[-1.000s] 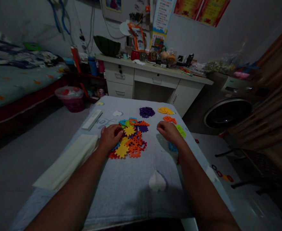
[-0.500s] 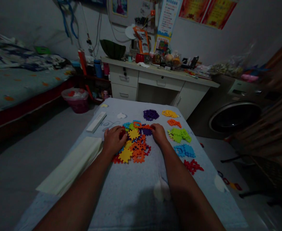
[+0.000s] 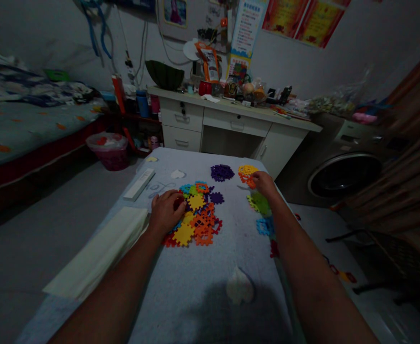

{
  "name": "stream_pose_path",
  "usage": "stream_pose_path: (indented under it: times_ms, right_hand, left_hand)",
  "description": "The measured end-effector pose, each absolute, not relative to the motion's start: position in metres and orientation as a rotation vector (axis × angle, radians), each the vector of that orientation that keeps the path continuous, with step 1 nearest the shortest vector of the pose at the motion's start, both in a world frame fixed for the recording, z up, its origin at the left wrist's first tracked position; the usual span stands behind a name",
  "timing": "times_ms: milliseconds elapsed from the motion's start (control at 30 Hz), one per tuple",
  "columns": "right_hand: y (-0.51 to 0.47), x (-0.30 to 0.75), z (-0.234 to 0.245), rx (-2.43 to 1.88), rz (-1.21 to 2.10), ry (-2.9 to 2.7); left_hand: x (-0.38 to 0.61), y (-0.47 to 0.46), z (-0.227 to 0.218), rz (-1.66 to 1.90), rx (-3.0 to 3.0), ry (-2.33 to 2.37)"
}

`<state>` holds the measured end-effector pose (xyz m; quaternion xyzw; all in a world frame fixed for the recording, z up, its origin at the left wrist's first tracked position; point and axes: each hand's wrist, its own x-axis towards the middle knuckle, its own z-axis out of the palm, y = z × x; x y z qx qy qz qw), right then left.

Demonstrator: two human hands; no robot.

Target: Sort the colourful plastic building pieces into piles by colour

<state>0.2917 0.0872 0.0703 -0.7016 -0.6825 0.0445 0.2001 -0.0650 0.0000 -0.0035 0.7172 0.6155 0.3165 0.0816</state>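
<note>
Centre of the frame: left hand palm down, fingers curled over the left edge of the mixed pile of coloured pieces on the desk; gripping or only pressing, cannot tell. Right of centre: right hand, fingertips touching the orange pieces just below the yellow pieces; hold unclear. Under the wrist, green pieces.

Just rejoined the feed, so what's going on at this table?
A person's left hand rests on the mixed pile of coloured tiles on the table. The right hand touches the orange pile. A purple pile, yellow pile, green pile and blue pile lie separate nearby. Whether either hand grips a tile is unclear.
</note>
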Motion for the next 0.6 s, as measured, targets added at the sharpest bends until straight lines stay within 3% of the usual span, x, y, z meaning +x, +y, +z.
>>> stream_pose_path:
  times_ms: [600]
  right_hand:
    - [0.107, 0.384, 0.039, -2.205, 0.317, -1.49]
  left_hand:
    - [-0.066, 0.001, -0.004, 0.957, 2.158, 1.826]
